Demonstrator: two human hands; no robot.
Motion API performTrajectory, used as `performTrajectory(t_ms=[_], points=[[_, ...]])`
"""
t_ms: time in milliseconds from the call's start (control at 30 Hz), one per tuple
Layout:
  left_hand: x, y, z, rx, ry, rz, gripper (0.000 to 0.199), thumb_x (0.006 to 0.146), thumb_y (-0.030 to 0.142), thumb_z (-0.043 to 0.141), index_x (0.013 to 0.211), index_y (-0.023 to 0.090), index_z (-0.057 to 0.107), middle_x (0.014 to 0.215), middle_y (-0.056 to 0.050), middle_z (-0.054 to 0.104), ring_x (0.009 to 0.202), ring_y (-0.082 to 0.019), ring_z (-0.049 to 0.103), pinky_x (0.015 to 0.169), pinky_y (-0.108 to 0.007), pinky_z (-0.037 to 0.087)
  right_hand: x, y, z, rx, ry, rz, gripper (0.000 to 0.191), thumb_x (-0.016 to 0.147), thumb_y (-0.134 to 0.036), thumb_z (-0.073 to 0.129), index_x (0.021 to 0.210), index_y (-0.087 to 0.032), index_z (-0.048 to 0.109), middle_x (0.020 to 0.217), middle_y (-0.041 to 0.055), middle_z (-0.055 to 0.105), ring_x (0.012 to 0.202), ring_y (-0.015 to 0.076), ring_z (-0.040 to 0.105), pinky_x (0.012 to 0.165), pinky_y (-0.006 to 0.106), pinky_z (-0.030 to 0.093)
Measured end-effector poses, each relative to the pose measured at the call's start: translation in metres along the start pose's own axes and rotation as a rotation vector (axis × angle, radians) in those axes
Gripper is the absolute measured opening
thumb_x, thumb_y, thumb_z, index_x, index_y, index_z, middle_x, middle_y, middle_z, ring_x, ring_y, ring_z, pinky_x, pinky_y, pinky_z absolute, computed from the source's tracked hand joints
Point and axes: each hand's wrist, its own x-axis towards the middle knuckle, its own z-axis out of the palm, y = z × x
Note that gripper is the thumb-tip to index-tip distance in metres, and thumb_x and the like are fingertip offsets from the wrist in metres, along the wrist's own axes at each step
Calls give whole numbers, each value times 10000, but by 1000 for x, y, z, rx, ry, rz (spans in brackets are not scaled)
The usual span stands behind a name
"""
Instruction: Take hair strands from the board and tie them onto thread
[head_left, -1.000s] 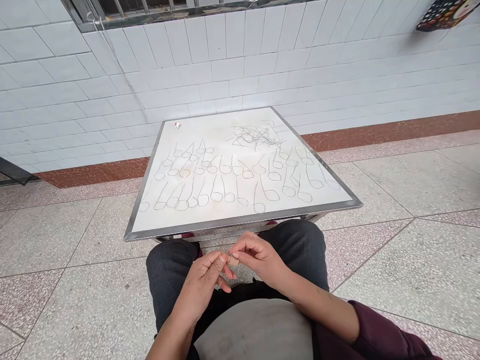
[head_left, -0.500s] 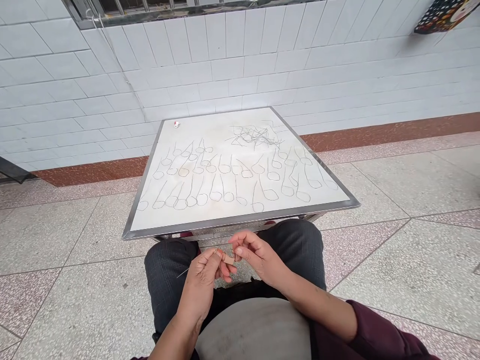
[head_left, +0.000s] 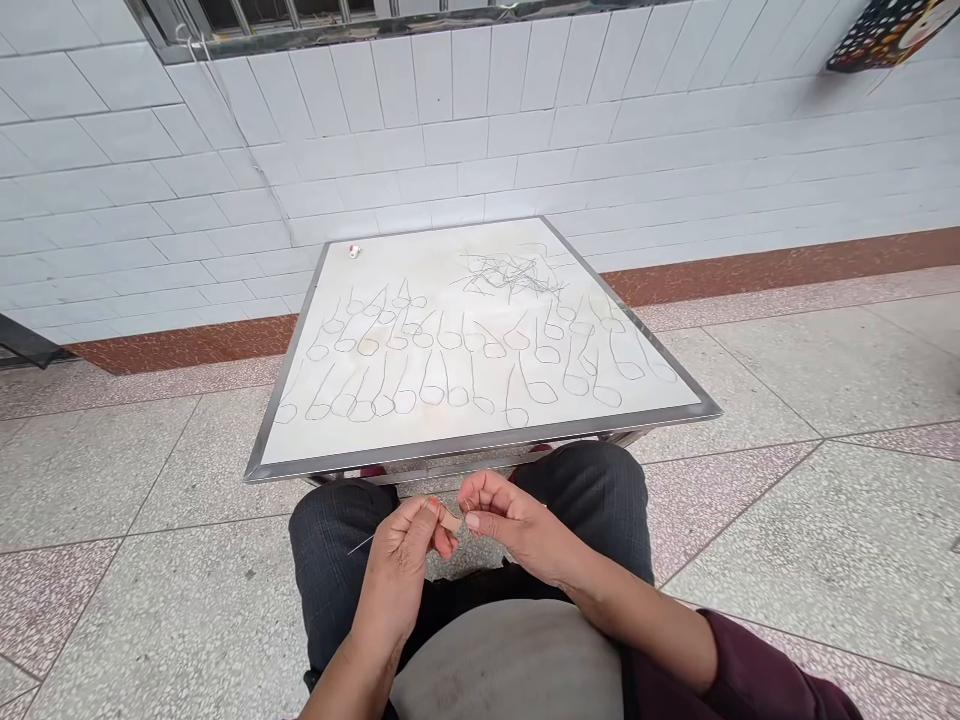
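Note:
Between my knees, my left hand (head_left: 409,540) is closed on a thin wire (head_left: 361,544), whose straight end sticks out to the left. A tan band or strip (head_left: 450,519) shows at its fingers. Close beside it on the right, my right hand (head_left: 506,515) pinches the wire's other part near the thumb and fingertips. Several wire pieces with a round loop (head_left: 541,392) at one end lie in rough rows on the white table (head_left: 390,430). A tangled pile of straight wires (head_left: 508,274) lies toward the table's back right.
A small red and white object (head_left: 355,251) sits at the table's back left corner. The table's grey metal edge (head_left: 480,440) is just beyond my knees. Behind it stands a white tiled wall (head_left: 450,150), with a barred window above and a patterned item (head_left: 885,35) at upper right.
My right hand has shifted slightly and its fingers have closed in more around the wire. My left hand has moved a little to the left with the wire.

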Motion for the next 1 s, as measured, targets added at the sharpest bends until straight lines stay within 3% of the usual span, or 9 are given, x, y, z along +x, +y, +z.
performTrajectory(t_ms=[167, 333, 467, 567, 700, 867, 1000], points=[[-1, 1, -2, 177, -98, 11, 375, 954, 413, 499, 703, 185, 659, 605, -5, 584, 602, -159, 551, 637, -261, 444, 6, -18, -5, -461, 28, -257, 220, 932, -416, 592, 1032, -225, 638, 956, 37, 586, 872, 165, 556, 796, 318, 469], [-5, 5, 4, 297, -116, 4, 377, 936, 428, 488, 674, 198, 632, 618, -16, 641, 568, -168, 585, 592, -270, 480, 15, -29, 5, -785, -24, -428, 79, 940, -260, 598, 948, -220, 666, 880, 30, 632, 805, 150, 598, 714, 274, 508], [-6, 9, 6, 354, -76, 32, 395, 919, 417, 474, 620, 207, 625, 606, -28, 665, 557, -177, 602, 586, -280, 493, 17, -29, 13, -990, -53, -601, 190, 983, -189, 496, 874, -196, 651, 864, 54, 644, 835, 172, 590, 741, 293, 503], [-5, 9, 7, 335, -67, 60, 428, 927, 432, 455, 597, 208, 611, 590, -32, 656, 542, -180, 607, 585, -289, 497, 16, -31, 18, -1058, -20, -604, 221, 989, -180, 450, 860, -196, 628, 825, 55, 627, 790, 179, 566, 703, 300, 484], [-6, 9, 7, 284, -103, 62, 430, 953, 428, 448, 623, 202, 605, 603, -35, 656, 587, -197, 638, 617, -301, 500, 12, -37, 23, -907, 101, -508, 160, 973, -189, 456, 896, -205, 596, 819, 37, 627, 760, 165, 565, 694, 298, 460], [-9, 12, 7, 227, -155, 89, 410, 974, 391, 450, 664, 189, 629, 603, -26, 658, 595, -188, 646, 647, -298, 496, 11, -41, 24, -362, 127, -175, 81, 904, -259, 603, 839, -218, 578, 734, -28, 600, 652, 121, 548, 623, 261, 429], [-11, 13, 9, 117, -186, 59, 399, 975, 390, 470, 674, 188, 638, 577, -9, 637, 580, -178, 643, 629, -287, 499, 14, -41, 22, -63, 123, -119, 142, 855, -317, 685, 822, -207, 601, 734, -26, 601, 659, 114, 538, 632, 260, 431]])
